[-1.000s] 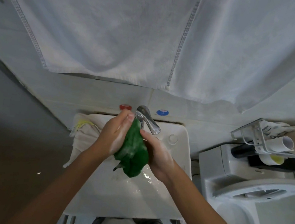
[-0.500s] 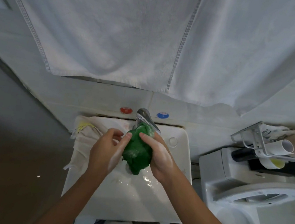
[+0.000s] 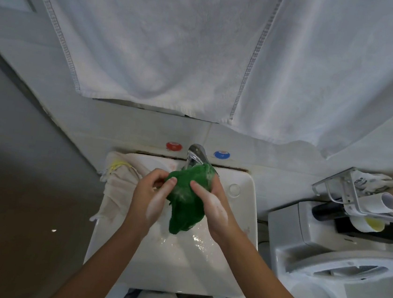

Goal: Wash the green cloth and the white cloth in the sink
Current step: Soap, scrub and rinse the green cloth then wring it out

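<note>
Clearly both hands are scrubbing: the left hand (image 3: 151, 199) and right hand (image 3: 211, 203) are gripping the soapy green cloth (image 3: 186, 200) between them, over the sink (image 3: 242, 227), under the tap (image 3: 196, 155); rinsing probably comes next, while the white cloth (image 3: 119, 179) is waiting left of the left hand

A single wide-angle view sits at the person's head and looks forward and steeply down over the sink (image 3: 242, 227); both forearms enter from the bottom edge, so the basin lies close beneath; the faucet (image 3: 196, 155) stands near centre; a hanging white towel (image 3: 165, 47) fills the top, bowed by the lens; a toilet (image 3: 349, 264) shows at right.
</note>
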